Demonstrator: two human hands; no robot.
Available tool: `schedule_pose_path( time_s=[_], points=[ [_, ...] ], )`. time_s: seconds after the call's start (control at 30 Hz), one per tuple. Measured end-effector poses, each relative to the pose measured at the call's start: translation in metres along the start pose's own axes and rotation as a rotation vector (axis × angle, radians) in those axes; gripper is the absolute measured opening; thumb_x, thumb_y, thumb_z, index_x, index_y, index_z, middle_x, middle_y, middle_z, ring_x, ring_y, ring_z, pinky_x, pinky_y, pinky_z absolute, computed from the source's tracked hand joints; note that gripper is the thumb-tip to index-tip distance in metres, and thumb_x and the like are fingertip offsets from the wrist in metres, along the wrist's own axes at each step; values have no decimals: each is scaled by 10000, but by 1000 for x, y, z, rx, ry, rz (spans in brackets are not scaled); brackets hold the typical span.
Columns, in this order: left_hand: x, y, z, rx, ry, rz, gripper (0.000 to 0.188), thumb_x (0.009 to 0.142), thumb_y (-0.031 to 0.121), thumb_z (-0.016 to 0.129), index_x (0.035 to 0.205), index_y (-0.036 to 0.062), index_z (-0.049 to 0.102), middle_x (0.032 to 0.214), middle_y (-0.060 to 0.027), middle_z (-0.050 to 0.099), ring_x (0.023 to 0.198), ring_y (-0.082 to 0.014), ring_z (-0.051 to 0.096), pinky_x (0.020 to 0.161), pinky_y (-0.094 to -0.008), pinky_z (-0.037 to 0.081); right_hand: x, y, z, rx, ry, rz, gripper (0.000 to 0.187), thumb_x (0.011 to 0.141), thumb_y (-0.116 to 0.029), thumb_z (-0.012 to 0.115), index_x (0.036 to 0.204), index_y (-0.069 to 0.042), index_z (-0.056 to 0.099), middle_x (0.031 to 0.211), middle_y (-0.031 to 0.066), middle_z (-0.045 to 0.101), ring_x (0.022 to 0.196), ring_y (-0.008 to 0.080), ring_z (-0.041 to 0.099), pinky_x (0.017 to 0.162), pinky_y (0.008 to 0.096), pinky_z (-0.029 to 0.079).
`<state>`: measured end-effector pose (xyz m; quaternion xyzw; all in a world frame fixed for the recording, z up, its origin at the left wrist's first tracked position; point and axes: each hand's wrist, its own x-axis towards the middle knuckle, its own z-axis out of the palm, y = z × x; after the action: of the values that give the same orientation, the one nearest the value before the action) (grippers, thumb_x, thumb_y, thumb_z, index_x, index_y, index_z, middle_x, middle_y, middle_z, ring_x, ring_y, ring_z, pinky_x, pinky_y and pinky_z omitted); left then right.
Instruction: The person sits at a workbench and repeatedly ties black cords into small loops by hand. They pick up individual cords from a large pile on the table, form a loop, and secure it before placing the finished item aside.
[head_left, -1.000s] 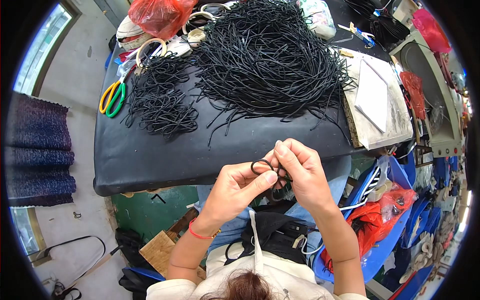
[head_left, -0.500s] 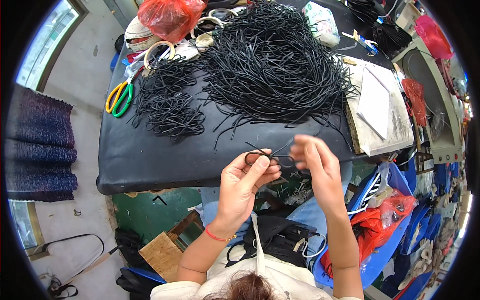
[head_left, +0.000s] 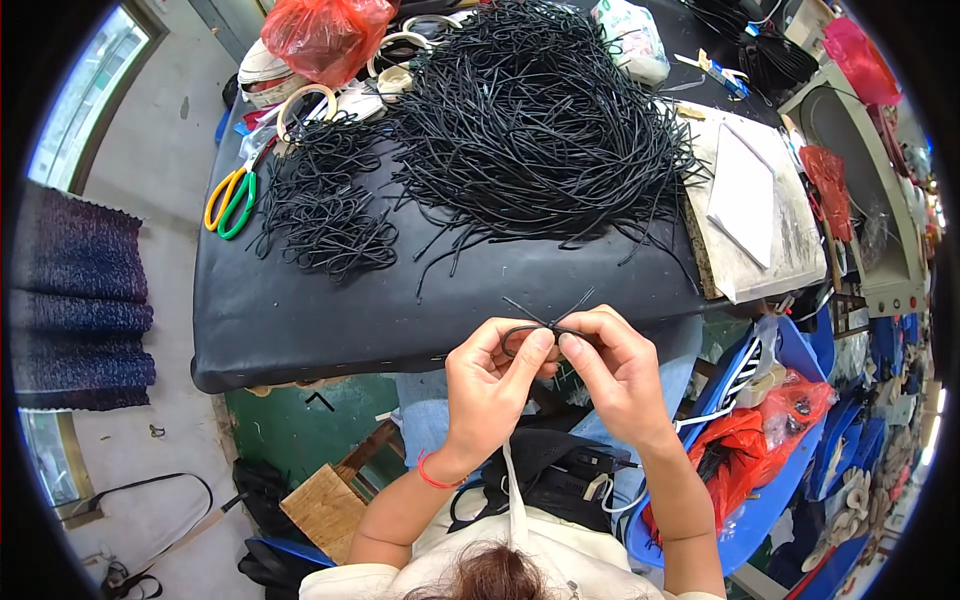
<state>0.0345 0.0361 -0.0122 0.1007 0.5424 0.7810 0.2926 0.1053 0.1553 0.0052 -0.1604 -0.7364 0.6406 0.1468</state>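
Grip: both hands, left hand (head_left: 490, 385) and right hand (head_left: 615, 370), pinch one thin black rubber cord loop (head_left: 540, 325) tight.
Where: just off black tabletop's (head_left: 300, 310) near edge.
Behind: big heap of black cords (head_left: 530, 130), mid-table.

Black cords (head_left: 540, 130) on a black table (head_left: 300, 310) — yellow-green scissors (head_left: 230, 200), red bag (head_left: 320, 35).

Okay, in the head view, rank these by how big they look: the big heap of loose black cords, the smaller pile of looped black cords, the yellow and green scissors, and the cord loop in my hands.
1. Big heap of loose black cords
2. Smaller pile of looped black cords
3. Yellow and green scissors
4. Black cord loop pinched by left hand and right hand; it sits nearer the camera, so it is really smaller still.
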Motion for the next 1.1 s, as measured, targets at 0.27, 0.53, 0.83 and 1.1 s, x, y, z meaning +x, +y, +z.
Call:
schedule_pose_path(
  time_s=[0.27, 0.53, 0.83, 1.1],
  points=[
    [4, -3, -3, -85, -27, -29, 125, 865, 87, 587, 915, -27, 579, 836, -86, 635, 720, -102, 604, 659, -231, 515, 11, 2, -8, 294, -30, 277, 143, 885, -127, 554, 963, -21, 609, 753, -33, 533, 685, 29, 474, 590, 178, 375],
    [8, 2, -8, -30, -188, -104, 182, 865, 88, 587, 1003, -31, 583, 866, -85, 634, 767, -105, 607, 686, -232, 516, 16, 7, 6, 187, 112, 72, 128, 856, -110, 597, 781, -9, 570, 694, -31, 515, 620, 19, 448, 547, 192, 372],
    [9, 13, -34, 196, -153, -66, 152, 852, 42, 582, 990, -22, 594, 813, -68, 628, 726, -92, 589, 654, -223, 495, 28, 21, -13, -347, 171, -210, 57, 793, -60, 614, 827, -14, 615, 711, 78, 525, 626, 163, 514, 584, 277, 420],
    [66, 54, -131, 1218, 610, 444, 228, 719, 212, 723, 861, 54, 642, 903, -55, 562, 911, -225, 489, 850, -349, 349, 80, 45, -100, -1393, 281, -618, 288, 688, -29, 560, 964, -92, 616, 1060, 119, 523, 979, 278, 496, 828, 371, 408]
  ],
)
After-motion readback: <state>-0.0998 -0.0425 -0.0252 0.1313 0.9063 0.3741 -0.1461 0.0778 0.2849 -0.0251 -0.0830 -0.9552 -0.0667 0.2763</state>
